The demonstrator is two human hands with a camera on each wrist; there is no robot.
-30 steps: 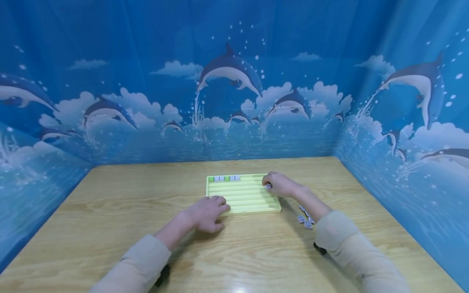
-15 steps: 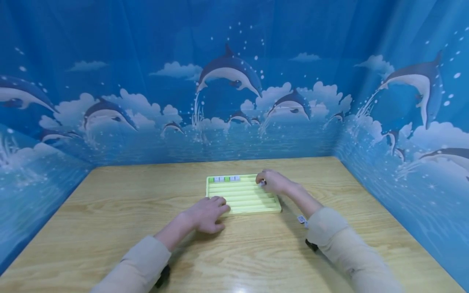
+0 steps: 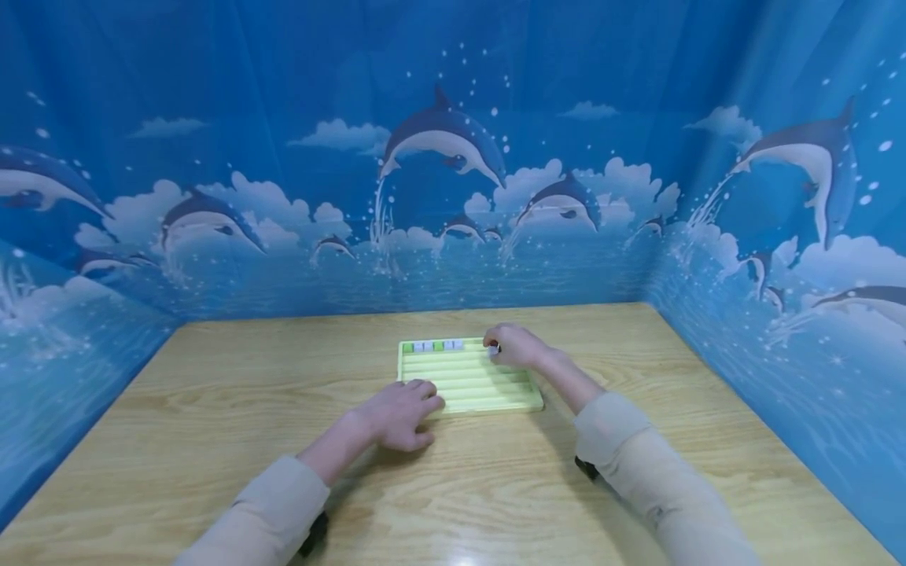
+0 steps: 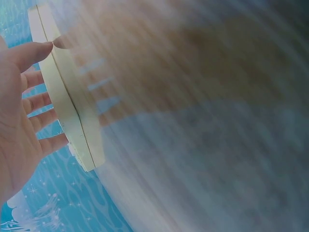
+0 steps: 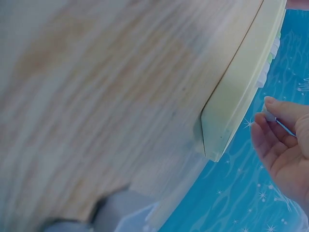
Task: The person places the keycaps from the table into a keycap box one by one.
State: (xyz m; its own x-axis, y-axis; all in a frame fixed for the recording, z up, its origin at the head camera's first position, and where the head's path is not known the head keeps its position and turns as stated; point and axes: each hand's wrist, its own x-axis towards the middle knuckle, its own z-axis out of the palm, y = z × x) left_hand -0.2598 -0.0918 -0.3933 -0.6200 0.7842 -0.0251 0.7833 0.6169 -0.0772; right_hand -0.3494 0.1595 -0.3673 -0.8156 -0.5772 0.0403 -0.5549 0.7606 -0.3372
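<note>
A pale yellow-green ridged tray (image 3: 470, 385) lies on the table. Along its back groove, from the left corner, stands a row of small white and green tiles (image 3: 428, 346). My right hand (image 3: 520, 347) pinches one small white tile (image 5: 269, 114) between thumb and fingers, above the back groove and a short way right of that row. At the tray's front left, my left hand (image 3: 399, 414) rests with loosely spread fingers. The left wrist view shows its thumb (image 4: 36, 53) at the tray's outer wall and the other fingers reaching past the edge.
Blurred grey blocks (image 5: 120, 212) lie close to the camera at the bottom of the right wrist view. A wooden table (image 3: 453, 487) carries everything. Blue dolphin-print curtains (image 3: 453, 259) enclose it at the back and both sides.
My right hand has moved left along the back groove with the tile. Loose tiles on the table at the right have become hidden behind my right sleeve. My left hand has stayed put.
</note>
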